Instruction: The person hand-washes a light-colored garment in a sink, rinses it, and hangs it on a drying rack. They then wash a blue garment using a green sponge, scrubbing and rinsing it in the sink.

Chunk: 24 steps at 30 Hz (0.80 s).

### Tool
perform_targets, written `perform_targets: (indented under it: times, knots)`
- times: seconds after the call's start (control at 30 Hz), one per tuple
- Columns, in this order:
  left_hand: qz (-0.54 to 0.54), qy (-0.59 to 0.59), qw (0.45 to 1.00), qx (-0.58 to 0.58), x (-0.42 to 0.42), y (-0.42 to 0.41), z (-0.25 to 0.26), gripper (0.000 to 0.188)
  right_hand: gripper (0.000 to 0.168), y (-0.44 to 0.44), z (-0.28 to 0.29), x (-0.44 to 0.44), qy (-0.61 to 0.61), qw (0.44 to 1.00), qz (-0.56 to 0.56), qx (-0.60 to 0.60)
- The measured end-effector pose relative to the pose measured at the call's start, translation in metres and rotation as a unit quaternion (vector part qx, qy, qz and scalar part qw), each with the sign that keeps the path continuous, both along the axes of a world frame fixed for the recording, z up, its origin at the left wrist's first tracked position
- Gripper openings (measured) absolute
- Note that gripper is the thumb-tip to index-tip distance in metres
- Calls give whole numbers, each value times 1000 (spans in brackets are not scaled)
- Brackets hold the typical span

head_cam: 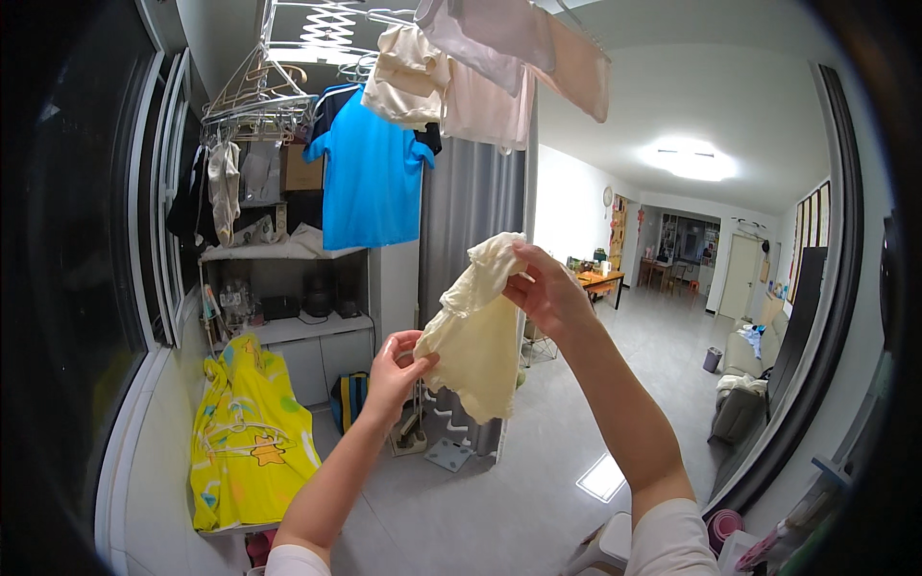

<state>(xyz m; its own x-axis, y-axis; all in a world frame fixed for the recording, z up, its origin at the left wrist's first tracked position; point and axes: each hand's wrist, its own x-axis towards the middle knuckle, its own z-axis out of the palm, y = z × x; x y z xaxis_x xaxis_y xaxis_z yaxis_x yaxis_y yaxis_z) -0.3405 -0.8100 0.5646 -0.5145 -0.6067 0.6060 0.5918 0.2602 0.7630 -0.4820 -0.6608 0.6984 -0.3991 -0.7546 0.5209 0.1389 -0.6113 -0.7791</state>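
A pale yellow cloth garment (479, 342) hangs stretched between my two hands, in front of a grey curtain. My left hand (400, 363) pinches its left edge between thumb and fingers. Higher up, my right hand (544, 284) grips the gathered upper right corner. Above and behind it hang a blue T-shirt (374, 173), a cream garment (407, 75) and pink garments (490, 101) on hangers. At the lower left, white clothes hangers (248, 432) lie on a bright yellow patterned cloth (252, 489).
Hangers and a clip rack (259, 108) with socks (224, 191) hang at the upper left beside the window. A grey curtain (472, 194) hangs behind the garment. Below are a glass scale (448, 455) and, at the bottom right, a white stool (611, 543).
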Motion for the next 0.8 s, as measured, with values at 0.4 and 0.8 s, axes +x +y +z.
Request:
perform_targets:
  times: [0.4, 0.8]
  knots:
    - [-153, -96, 983, 8, 49, -46, 55, 15, 34, 20, 13, -21, 151, 977, -153, -6]
    - [-70, -122, 984, -106, 64, -84, 102, 27, 56, -69, -20, -40, 215, 951, -143, -171]
